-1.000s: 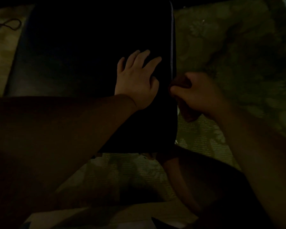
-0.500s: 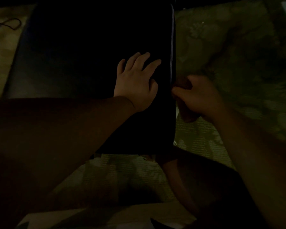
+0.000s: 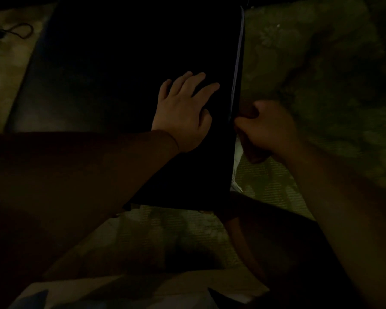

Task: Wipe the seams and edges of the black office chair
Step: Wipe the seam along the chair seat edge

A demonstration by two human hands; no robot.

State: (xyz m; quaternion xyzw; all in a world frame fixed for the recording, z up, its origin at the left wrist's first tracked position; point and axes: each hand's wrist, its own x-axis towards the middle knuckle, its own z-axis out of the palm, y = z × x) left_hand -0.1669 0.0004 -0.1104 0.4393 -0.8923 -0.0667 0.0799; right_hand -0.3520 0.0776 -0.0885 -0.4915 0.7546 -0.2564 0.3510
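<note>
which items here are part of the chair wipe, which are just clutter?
In use:
black chair panel, lying flat
left hand, flat on the panel
right hand, gripping a dark cloth at the panel's right edge

Lying about:
black cord, top left
patterned floor covering

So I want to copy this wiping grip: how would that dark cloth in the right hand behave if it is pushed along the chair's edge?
Probably floppy: the cloth bunches inside the right hand and bulges out below it. Likely light, since curled fingers alone hold it. It should mould to the chair edge; the flat left hand seems to steady the panel.
</note>
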